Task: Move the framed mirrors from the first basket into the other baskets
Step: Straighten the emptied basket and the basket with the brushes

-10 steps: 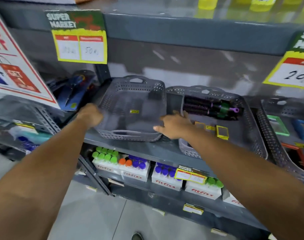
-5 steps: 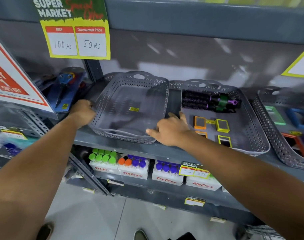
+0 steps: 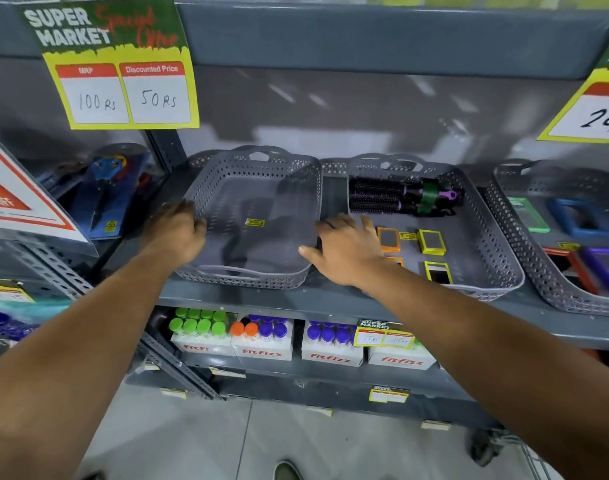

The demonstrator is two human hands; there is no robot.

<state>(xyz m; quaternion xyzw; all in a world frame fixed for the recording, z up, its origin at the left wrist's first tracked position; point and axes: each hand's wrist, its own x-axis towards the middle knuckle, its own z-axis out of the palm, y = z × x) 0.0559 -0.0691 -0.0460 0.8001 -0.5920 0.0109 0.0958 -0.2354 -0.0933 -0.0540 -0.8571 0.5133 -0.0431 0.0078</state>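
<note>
Empty grey basket [image 3: 254, 188], small framed mirrors [image 3: 431, 241] flat in middle basket [image 3: 486, 237]

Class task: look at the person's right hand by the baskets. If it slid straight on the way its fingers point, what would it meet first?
The right hand points up and left, so it would probably first meet the right wall of the empty grey basket, which its fingertips already seem to touch. Depth is unclear.

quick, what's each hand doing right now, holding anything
Left hand: closed on the left rim of the empty grey basket.
Right hand: open, fingers spread, resting against that basket's right side, holding nothing.
</note>
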